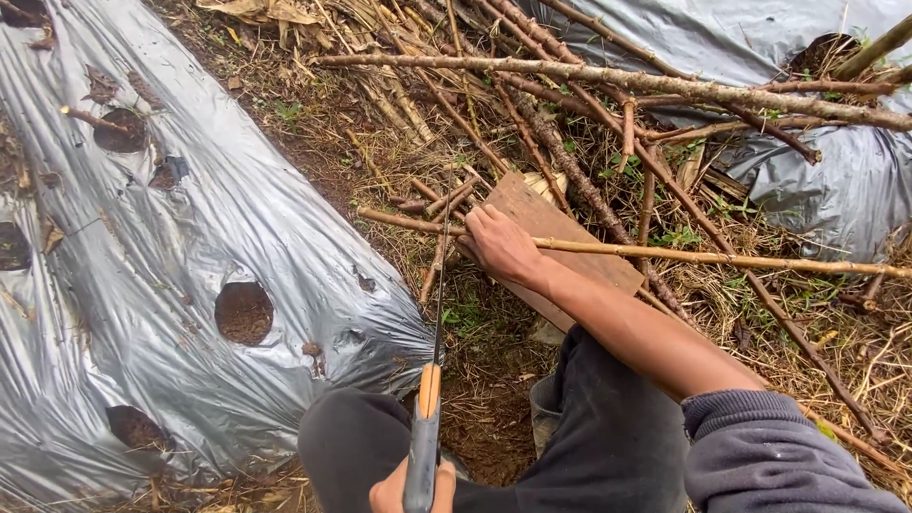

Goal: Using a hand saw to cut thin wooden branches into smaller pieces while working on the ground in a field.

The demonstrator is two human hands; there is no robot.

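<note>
So here I'm crouched in the furrow between two beds covered in grey plastic mulch (pixel 142 247), the sheet on my left punched with round planting holes showing dark soil. My right hand (pixel 501 244) reaches across my body and the fingers (pixel 478 228) are curled down over a long thin stick (pixel 665 253), pinning it against a flat wooden board (pixel 560 228) that lies tilted on the ground. The stick runs roughly crosswise in front of me, one short end poking out to the left of my hand, the long end stretching off to the right over dry grass.

My left hand (pixel 410 489) is low at the bottom edge of the view, fingers wrapped tight around the grey and orange handle of a handsaw (pixel 432 361). Only part of that hand shows. The narrow blade points straight away from me, and its far end reaches the stick just left of my right hand, though I can't tell if the teeth actually touch the wood.

Behind the board there's a messy pile of cut branches (pixel 608 76), thick knobbly ones crossing thinner ones, some resting on the second plastic sheet at upper right. My dark trousers (pixel 608 427) and a grey sleeve (pixel 760 446) fill the lower right.
</note>
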